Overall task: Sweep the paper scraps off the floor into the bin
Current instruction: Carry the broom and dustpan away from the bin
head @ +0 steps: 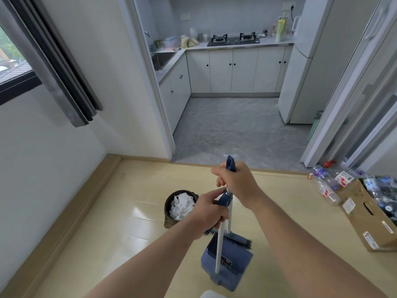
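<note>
The task looks close to finished: the white torn paper scraps (182,206) lie heaped inside the small dark round bin (167,206), which stands on the pale wood-look floor (129,222) just left of the person's arms, and no scraps show on any part of that floor within view. The left hand (206,211) has its fingers curled round the blue grip of the long-handled blue plastic dustpan (227,260), whose white pole runs down to a pan tilted on the floor; no white paper shows in the pan. The right hand (235,182) is wrapped firmly round the top of the blue-capped, white-poled broom (238,238), its dark bristle head resting against the upper edge of the pan. With the two tools drawn together and upright beside the bin, the sweeping and tipping seem done; what may be left is a check of the floor behind and beneath the person, which is hidden here, and setting the broom and pan away. A brown cardboard box (363,214) of empty plastic bottles sits well apart on the right
</note>
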